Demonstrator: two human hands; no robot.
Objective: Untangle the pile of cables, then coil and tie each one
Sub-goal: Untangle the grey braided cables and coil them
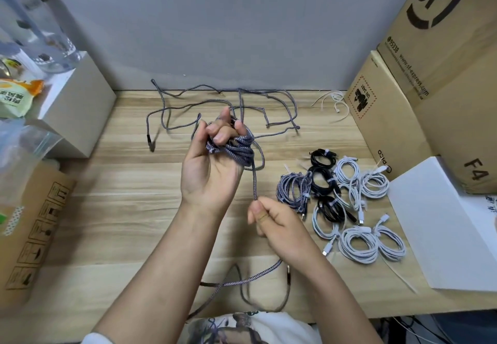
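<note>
A: Done? Tied coils of white, black and grey braided cable (347,198) at 3 o'clock on the wooden table (121,222).
B: Left hand (212,163) wraps grey braided cable (236,147) centre; right hand (274,222) pinches its strand. Loose grey cable (228,101) at 12 remains.

Bare forearms, white printed shirt (258,327) with dark graphic, no sleeves visible.
</note>
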